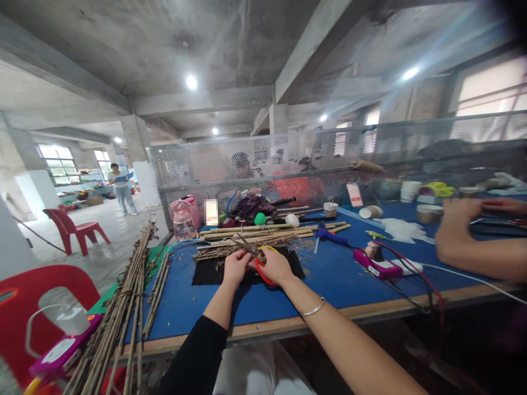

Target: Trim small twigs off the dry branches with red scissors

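Note:
My right hand is closed round a pair of scissors with red and yellow handles, their blades apart and pointing up and left. Close against it, my left hand has its fingers pinched together near the blades; what they hold is hidden. Both hands are over a black cloth on the blue tabletop. Just beyond the hands lies a bundle of dry brown twigs, with longer bamboo sticks behind it.
Long dry stalks lean over the table's left end. To the right are a blue glue gun, a purple power strip with cables, and a co-worker's arms. A mesh partition stands behind, with a pink bag.

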### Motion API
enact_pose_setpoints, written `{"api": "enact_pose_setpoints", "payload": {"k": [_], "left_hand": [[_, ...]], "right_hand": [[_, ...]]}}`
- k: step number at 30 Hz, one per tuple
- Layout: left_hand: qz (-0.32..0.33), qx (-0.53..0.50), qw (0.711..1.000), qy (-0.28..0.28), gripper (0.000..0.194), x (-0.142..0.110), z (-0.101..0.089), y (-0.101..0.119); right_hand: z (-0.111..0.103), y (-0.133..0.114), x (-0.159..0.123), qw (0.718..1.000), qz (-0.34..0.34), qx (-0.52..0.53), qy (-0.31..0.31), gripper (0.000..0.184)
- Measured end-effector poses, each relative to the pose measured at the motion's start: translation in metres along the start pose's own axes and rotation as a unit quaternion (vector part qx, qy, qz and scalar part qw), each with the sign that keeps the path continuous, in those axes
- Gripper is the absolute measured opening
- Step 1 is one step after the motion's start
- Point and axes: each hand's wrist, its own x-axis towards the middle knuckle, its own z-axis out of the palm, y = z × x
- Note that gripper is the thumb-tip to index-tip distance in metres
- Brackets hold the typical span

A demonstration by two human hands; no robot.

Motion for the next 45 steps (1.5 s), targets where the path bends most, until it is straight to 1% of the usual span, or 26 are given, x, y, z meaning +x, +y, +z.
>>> {"api": "enact_pose_setpoints", "payload": {"k": [3,8,12,17,22,27,31,38,45], "left_hand": [[-0.003,-0.019,1.000,-0.004,0.031,0.002,-0.001,-0.003],[0.005,-0.002,1.000,0.000,0.029,0.006,-0.004,-0.010],[0.000,0.001,1.000,0.007,0.030,0.007,-0.005,-0.011],[0.009,0.000,1.000,-0.002,0.032,0.007,-0.006,-0.011],[0.005,-0.011,1.000,0.007,0.029,0.005,-0.004,-0.007],[0.004,-0.008,1.000,0.010,0.019,0.004,-0.004,-0.006],[0.013,0.000,1.000,0.003,0.017,0.005,-0.005,-0.008],[0.005,-0.055,0.998,-0.025,0.024,0.007,-0.004,-0.012],[0.030,-0.023,0.999,-0.036,0.025,0.006,-0.005,-0.011]], "right_hand": [[0.001,0.000,0.000,1.000,0.007,-0.003,0.002,0.040],[0.002,0.002,0.000,1.000,0.003,-0.015,-0.003,0.043],[0.002,0.003,0.001,1.000,0.005,-0.025,-0.011,0.045],[0.004,0.005,0.003,0.999,0.011,-0.020,-0.027,0.045],[0.005,0.004,0.002,0.999,0.012,-0.023,-0.021,0.046],[0.005,0.004,0.001,1.000,-0.012,-0.012,-0.008,0.046],[0.006,0.003,0.001,1.000,-0.022,-0.015,0.009,0.045],[0.005,0.004,0.001,1.000,-0.019,0.003,0.000,0.042],[0.008,0.007,0.003,0.999,-0.029,0.016,0.003,0.042]]}}
